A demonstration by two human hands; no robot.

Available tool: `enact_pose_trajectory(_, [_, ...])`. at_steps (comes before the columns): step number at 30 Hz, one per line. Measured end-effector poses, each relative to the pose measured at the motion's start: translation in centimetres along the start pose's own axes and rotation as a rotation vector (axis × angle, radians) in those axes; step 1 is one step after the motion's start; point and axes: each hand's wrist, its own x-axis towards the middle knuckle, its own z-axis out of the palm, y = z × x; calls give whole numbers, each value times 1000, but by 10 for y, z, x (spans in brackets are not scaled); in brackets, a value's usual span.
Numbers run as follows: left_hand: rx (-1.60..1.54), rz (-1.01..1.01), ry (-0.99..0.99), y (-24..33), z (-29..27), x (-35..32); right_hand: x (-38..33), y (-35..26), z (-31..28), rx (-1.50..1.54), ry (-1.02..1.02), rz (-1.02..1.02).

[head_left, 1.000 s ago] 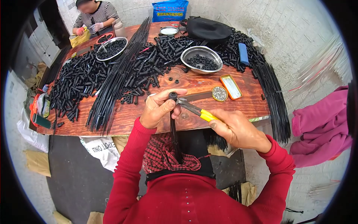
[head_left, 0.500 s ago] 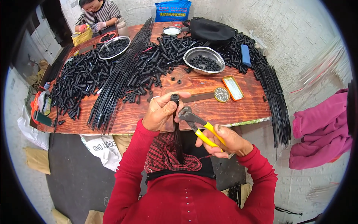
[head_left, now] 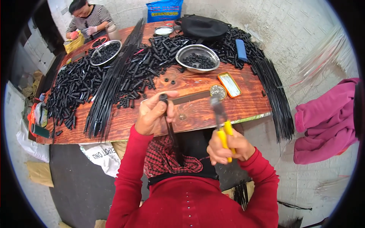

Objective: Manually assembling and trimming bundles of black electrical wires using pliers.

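Between my 2 hands, over the near edge of the wooden table (head_left: pixel 152 117), sits the work. My left hand (head_left: pixel 152 114) is closed round a thin black rod (head_left: pixel 172 133), thumb & fingers pinched just below its top end, where a short black cap (head_left: pixel 164 97) sits; the rod runs down from the grip toward my lap & its lower end is lost against the dark cloth there. My right hand (head_left: pixel 227 146), off to the right of that grip and a bit nearer my body, is wrapped tight on the yellow handles of a pair of pliers (head_left: pixel 220 117), nose pointing up & away, clear of the rod, not touching it.

Step in hand, as I judge it: cap is seated on the rod tip and the pliers are between strokes. Next move prob. calls for bringing the pliers nose across to the cap w/o letting the rod twist in my left fingers.

Hard to tell: whether the pliers jaws are apart or together, the nose is blurred. Can't see if the cap is fully pushed home. Beyond the grip lie heaps of black tubes (head_left: pixel 72 91), a bundle of long rods (head_left: pixel 110 91) and a steel bowl (head_left: pixel 197 57); another person sits at the far end.
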Motion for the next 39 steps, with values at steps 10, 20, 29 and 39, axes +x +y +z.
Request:
enact_pose_trajectory(10, [74,21,45,-3,-18,-6,28,-31,80,413,-879,-320])
enact_pose_trajectory(20, [65,45,28,-4,-13,-2,14,-30,83,426,-827,-263])
enact_pose_trajectory(29, [60,26,22,-3,-12,-3,23,-27,82,476,-843,-279])
enact_pose_trajectory(39, [73,35,17,-6,-12,-2,24,-22,87,597,-777,-308])
